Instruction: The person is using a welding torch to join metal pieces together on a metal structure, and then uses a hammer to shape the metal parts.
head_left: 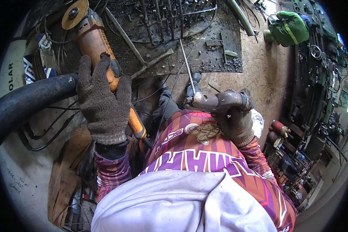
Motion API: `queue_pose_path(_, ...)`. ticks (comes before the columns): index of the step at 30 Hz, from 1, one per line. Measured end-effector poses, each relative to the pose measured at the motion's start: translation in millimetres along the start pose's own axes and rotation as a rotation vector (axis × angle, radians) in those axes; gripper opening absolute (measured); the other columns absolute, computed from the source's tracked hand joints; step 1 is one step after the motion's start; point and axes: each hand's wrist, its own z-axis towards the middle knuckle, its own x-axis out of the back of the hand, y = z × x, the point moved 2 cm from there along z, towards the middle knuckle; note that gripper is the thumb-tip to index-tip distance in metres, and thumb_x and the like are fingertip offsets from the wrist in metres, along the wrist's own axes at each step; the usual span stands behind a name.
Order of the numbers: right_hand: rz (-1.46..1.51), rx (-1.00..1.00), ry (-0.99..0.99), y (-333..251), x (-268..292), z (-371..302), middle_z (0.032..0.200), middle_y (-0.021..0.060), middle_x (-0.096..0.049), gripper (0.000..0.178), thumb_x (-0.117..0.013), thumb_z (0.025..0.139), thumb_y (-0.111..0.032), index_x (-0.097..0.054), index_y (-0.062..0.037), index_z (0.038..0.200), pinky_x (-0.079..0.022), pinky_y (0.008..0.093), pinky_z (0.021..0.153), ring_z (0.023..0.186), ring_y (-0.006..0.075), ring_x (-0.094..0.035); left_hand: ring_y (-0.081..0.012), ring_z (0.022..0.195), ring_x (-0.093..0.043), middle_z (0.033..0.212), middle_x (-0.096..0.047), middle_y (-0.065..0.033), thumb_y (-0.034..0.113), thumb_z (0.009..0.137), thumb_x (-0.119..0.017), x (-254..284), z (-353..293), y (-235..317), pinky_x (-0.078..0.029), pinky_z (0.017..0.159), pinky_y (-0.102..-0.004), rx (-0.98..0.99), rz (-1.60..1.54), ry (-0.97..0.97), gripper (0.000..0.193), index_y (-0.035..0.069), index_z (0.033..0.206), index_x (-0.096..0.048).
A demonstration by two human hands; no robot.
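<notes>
My left hand (104, 101), in a grey-brown knit glove, is closed round the body of an orange angle grinder (96, 42). The grinder's round tan disc (75, 14) points to the far left, and its rear end reaches down past my wrist. In front of my chest, my gloved right hand (236, 125) grips a worn grey metal pipe-like part (207, 101) with a round hole in its side. The far side of that part and some of my fingers are hidden. A thin metal rod (187, 63) meets the part's left end in view; whether they touch, I cannot tell.
A thick black curved tube (34, 94) comes in from the left up to my left glove. Ahead, a dark metal plate (205, 63) bears upright rods and scattered bits. Cables run across the floor. A person in green (288, 29) is at far right, beside cluttered racks (301, 104).
</notes>
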Motion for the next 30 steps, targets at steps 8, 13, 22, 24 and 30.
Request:
queue_pose_path(8, 0.202, -0.097, 0.110, -3.5, -3.8, 5.0, 0.096, 0.0124, -0.065, 0.026, -0.074, 0.083, -0.017, -0.070, -0.0104, 0.107, -0.048, 0.0453, 0.070, 0.079, 0.0353, -0.061, -0.0411, 0.133, -0.052, 0.145, -0.049, -0.0241, 0.020, 0.077, -0.086, -0.6, 1.7, 2.3, -0.045, 0.111, -0.0483, 0.032, -0.002, -0.019, 0.062, 0.008, 0.133, -0.064)
queue_pose_path(13, -0.209, -0.051, -0.054, 5.8, -6.7, -20.2, 0.106, 0.0154, -0.068, 0.036, -0.076, 0.083, -0.023, -0.066, -0.0071, 0.114, -0.055, 0.0438, 0.080, 0.095, 0.0354, -0.067, -0.0374, 0.132, -0.055, 0.146, -0.051, -0.0238, 0.011, 0.080, -0.083, 6.6, -0.5, -1.0, -0.047, 0.109, -0.0452, 0.046, -0.260, 0.024, 0.058, 0.002, 0.134, -0.062)
queue_pose_path(22, 0.057, -0.054, 0.045, -1.5, -2.8, -6.4, 0.099, 0.0146, -0.067, 0.030, -0.079, 0.080, -0.017, -0.068, -0.0063, 0.106, -0.053, 0.0451, 0.074, 0.085, 0.0368, -0.066, -0.0396, 0.131, -0.054, 0.142, -0.053, -0.0252, 0.011, 0.082, -0.080, 0.0, 6.0, 1.6, -0.049, 0.105, -0.0448, 0.025, -0.111, -0.036, 0.056, 0.000, 0.133, -0.062)
queue_pose_path(24, 0.073, -0.001, 0.079, -8.7, 5.1, 0.6, 0.098, 0.0147, -0.067, 0.029, -0.079, 0.079, -0.013, -0.068, -0.0060, 0.105, -0.052, 0.0459, 0.072, 0.084, 0.0374, -0.065, -0.0407, 0.130, -0.054, 0.143, -0.050, -0.0251, 0.018, 0.079, -0.083, 2.2, 5.5, 2.3, -0.050, 0.107, -0.0464, 0.063, -0.134, -0.033, 0.057, 0.006, 0.132, -0.065)
queue_pose_path(30, 0.129, -0.045, 0.046, -6.1, 1.3, -1.7, 0.104, 0.0148, -0.066, 0.027, -0.077, 0.080, -0.011, -0.066, -0.0076, 0.104, -0.051, 0.0454, 0.077, 0.089, 0.0372, -0.063, -0.0406, 0.132, -0.053, 0.145, -0.049, -0.0245, 0.022, 0.079, -0.085, 4.4, 8.1, 2.8, -0.049, 0.108, -0.0487, 0.039, -0.071, -0.026, 0.059, 0.007, 0.132, -0.065)
